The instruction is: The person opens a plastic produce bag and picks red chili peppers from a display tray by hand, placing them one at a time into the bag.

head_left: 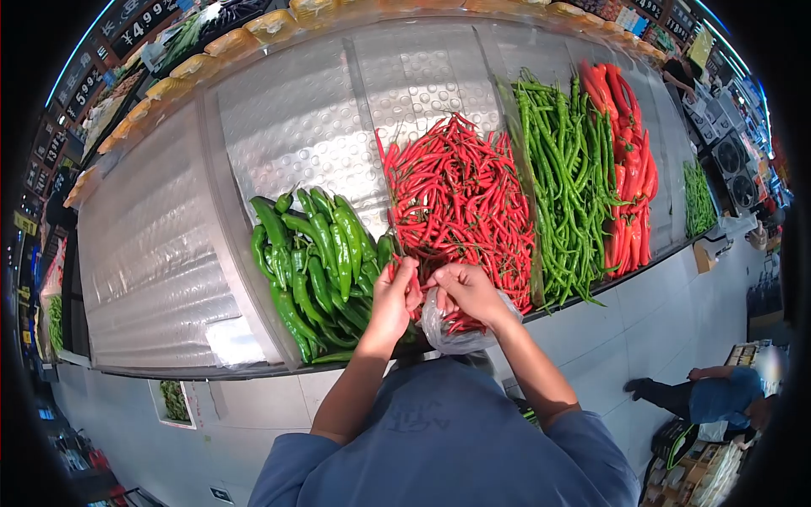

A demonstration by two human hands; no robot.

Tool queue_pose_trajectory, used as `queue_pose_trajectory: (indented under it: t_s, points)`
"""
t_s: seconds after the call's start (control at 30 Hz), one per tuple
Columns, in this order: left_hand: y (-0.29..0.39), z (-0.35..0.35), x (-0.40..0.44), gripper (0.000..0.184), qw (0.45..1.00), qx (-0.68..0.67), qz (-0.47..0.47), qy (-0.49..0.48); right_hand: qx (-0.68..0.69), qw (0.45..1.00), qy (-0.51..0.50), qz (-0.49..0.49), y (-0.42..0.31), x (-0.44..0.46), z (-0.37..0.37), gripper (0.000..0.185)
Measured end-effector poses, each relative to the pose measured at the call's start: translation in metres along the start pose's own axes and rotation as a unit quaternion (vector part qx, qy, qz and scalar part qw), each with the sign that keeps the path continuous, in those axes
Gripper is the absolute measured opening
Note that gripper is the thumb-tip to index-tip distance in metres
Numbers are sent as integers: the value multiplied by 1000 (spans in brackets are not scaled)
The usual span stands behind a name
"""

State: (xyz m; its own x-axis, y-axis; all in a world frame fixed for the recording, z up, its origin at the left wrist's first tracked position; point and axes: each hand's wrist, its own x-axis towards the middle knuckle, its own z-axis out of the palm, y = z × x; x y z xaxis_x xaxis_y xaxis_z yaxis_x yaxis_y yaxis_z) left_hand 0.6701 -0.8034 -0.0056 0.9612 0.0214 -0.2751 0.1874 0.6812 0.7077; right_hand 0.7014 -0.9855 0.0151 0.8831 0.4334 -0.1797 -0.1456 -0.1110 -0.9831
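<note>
Our left hand (395, 294) is curled, fingertips drawn in; our right hand (465, 291) is half-curled just beside it, a clear plastic bag (456, 342) hanging below. What either grips, we cannot tell. Red chillies (460, 190) lie heaped beyond. We read this as picking and bagging; next calls for an open bag mouth.

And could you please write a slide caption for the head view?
Left hand and right hand close together by a plastic bag, beside red peppers and green peppers.
</note>
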Motion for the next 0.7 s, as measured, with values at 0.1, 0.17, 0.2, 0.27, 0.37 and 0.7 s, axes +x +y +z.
queue_pose_trajectory:
  t_s: [0.1, 0.17, 0.2, 0.27, 0.37, 0.7]
  points:
    - [9, -20, -9, 16, 994, -81, -62, -39, -329, 909, 155, -205, -18, 31, -7, 19]
    - [12, -26, -15, 16, 988, -117, -95, -39, -449, 855, 104, -239, -19, 58, -16, 27]
    - [14, -29, -17, 16, 986, -129, -100, -37, -496, 821, 80, -270, -11, 72, -19, 29]
    - [14, -45, -21, 21, 978, -173, -104, -46, -562, 778, 51, -277, 1, 90, -23, 29]
    - [24, -64, -28, 13, 970, -226, -84, 9, -603, 751, 8, -269, -4, 94, -26, 30]
    - [36, -94, -48, 16, 976, -207, -58, -17, -545, 775, 29, -318, -8, 101, -33, 20]
